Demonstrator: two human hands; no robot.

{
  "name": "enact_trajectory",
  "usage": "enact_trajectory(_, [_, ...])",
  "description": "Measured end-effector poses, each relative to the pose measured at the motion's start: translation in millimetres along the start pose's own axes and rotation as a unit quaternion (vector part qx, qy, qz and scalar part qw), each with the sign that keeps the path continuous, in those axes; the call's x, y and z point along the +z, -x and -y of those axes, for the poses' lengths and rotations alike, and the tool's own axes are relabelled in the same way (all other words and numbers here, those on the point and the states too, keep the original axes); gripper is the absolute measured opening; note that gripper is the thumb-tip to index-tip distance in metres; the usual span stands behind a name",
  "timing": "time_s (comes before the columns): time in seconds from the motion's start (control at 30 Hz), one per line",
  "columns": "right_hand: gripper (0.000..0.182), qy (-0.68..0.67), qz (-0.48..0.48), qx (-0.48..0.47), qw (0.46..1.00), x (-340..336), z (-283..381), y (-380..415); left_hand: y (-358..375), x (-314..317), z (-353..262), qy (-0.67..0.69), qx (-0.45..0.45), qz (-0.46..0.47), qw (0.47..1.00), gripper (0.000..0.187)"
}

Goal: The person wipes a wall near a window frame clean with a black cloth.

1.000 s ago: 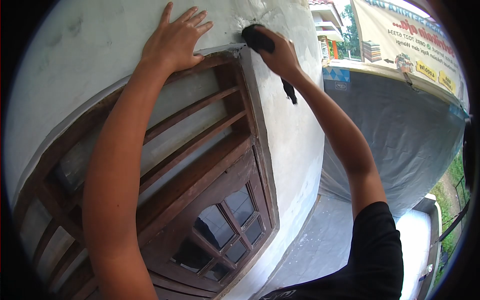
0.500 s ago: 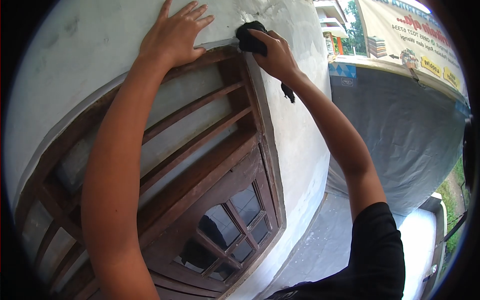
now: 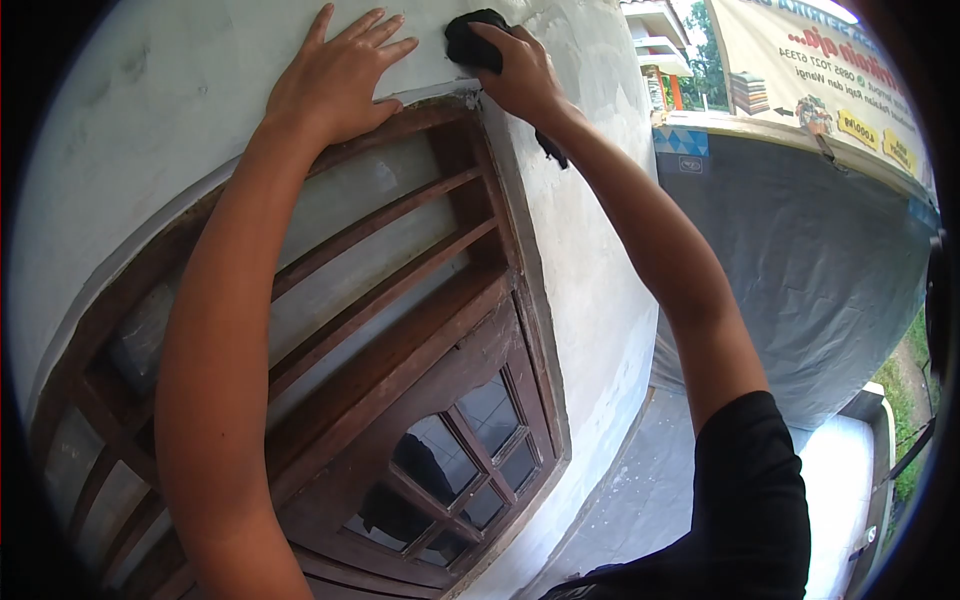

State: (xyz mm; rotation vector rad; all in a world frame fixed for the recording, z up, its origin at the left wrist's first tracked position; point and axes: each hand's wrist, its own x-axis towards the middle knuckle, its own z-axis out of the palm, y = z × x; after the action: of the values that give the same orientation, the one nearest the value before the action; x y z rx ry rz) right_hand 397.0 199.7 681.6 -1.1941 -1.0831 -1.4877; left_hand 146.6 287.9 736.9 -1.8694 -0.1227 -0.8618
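My right hand [image 3: 517, 72] grips a bunched black cloth [image 3: 474, 42] against the grey-white wall [image 3: 585, 250], just above the top right corner of the wooden frame [image 3: 500, 170]. A loose end of the cloth hangs down below my wrist. To the left, my left hand [image 3: 337, 78] rests on the wall with its fingers spread, its thumb by the frame's upper edge. Nothing is in that hand.
Below my hands is a brown wooden door [image 3: 430, 390] with glass panes and slats above it. A grey tarp [image 3: 790, 260] hangs at the right under a printed banner [image 3: 820, 65]. Grey floor [image 3: 630, 490] shows lower right.
My right hand and the cloth have moved up and left, off the frame's corner onto the wall above. My left hand has shifted slightly left, its fingers still spread.
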Motion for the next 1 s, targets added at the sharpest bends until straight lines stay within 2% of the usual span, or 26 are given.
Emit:
enact_trajectory(0.1, [0.061,-0.023,0.053,0.027,0.998,-14.2,5.9,24.7,-0.6,3.0,1.0,0.000,-0.007,-0.002,1.000,0.074])
enact_trajectory(0.23, [0.057,-0.009,0.052,0.006,0.999,-31.5,9.9,54.0,-3.7,7.4,2.9,0.000,-0.006,0.004,1.000,0.074])
enact_trajectory(0.3, [0.055,-0.056,0.078,0.024,0.995,-37.7,6.9,56.2,-6.1,13.2,5.5,-0.004,-0.006,0.001,1.000,0.073])
enact_trajectory(0.4, [0.056,-0.081,0.041,0.020,0.996,-38.0,-1.3,35.4,-10.8,23.9,7.9,-0.008,0.007,-0.033,0.999,0.081])
enact_trajectory(0.47, [0.056,-0.070,0.013,0.026,0.997,-33.6,-4.0,7.5,-8.3,12.9,-2.2,-0.033,-0.030,-0.021,0.999,0.074])
enact_trajectory(0.53, [0.057,-0.063,-0.014,0.034,0.997,-13.6,-7.5,-17.1,-7.1,14.1,-2.1,-0.032,-0.031,-0.025,0.999,0.073])
enact_trajectory(0.6, [0.052,-0.123,-0.014,-0.006,0.992,8.6,-14.2,-34.0,-7.2,15.0,-1.8,-0.032,-0.030,-0.031,0.999,0.072])
enact_trajectory(0.63, [0.059,-0.036,0.007,-0.047,0.998,11.3,-19.5,-29.2,-7.4,15.1,-1.9,-0.034,-0.032,-0.030,0.998,0.072])
enact_trajectory(0.7, [0.061,-0.027,-0.001,0.015,1.000,3.3,6.1,-9.3,-7.0,16.8,-2.0,-0.036,-0.032,-0.028,0.998,0.071])
enact_trajectory(0.9, [0.059,-0.047,0.042,0.021,0.998,-24.0,17.5,50.2,-6.9,18.3,-1.9,-0.034,-0.032,-0.031,0.998,0.072])
enact_trajectory(1.0, [0.057,-0.055,0.072,0.034,0.995,-38.1,15.4,50.4,-8.5,17.4,-2.2,-0.043,-0.031,-0.033,0.998,0.073])
